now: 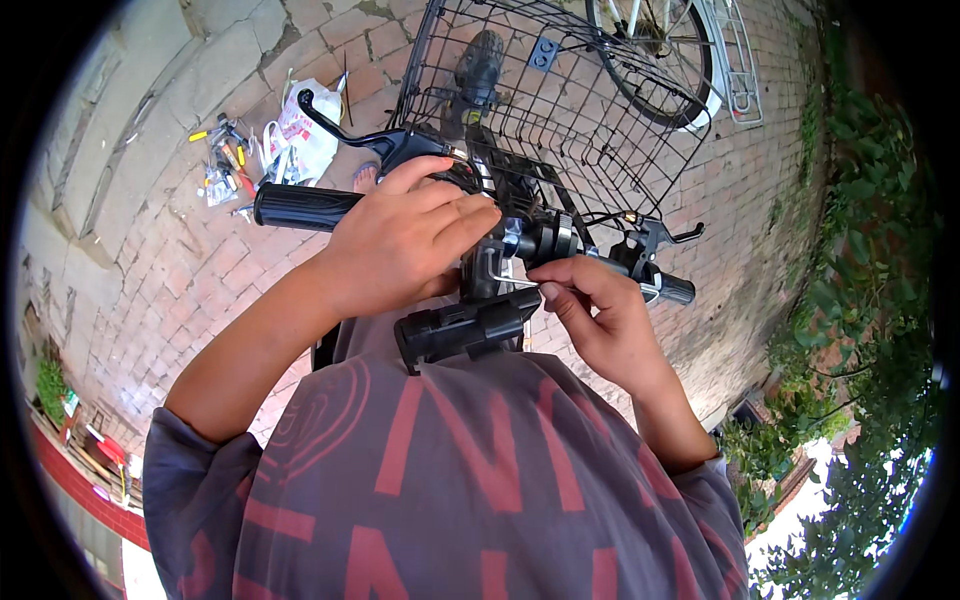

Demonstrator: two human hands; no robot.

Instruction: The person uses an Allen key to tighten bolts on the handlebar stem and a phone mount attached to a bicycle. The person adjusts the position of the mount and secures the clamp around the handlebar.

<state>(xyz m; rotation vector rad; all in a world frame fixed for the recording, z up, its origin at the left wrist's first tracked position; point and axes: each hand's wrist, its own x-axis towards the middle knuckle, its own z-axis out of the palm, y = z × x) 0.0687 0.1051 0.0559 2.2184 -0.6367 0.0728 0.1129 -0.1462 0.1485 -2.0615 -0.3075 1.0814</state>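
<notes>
Bicycle handlebar [542, 240] lay crosswise before you in the head view, the only one, above the brick ground [215, 290]. Your left hand [415, 235] curled over it just inboard of the left grip [305, 207], though what its fingers closed on underneath was hidden; your right hand [605, 315] held one bent metal key [516, 281], pinched narrowly between thumb and fingers. You seemed to be working a fastening near the middle of the bar, and the next move probably called for a well-seated key and a steady bar; whether the key's tip was engaged, you could not tell. Counted out, you had two grips, two brake levers [328, 122], one wire basket [417, 65], one black holder [465, 330] close to your shirt [470, 450], and one white bag [312, 148] beside hand tools [225, 165] too jumbled to number.
</notes>
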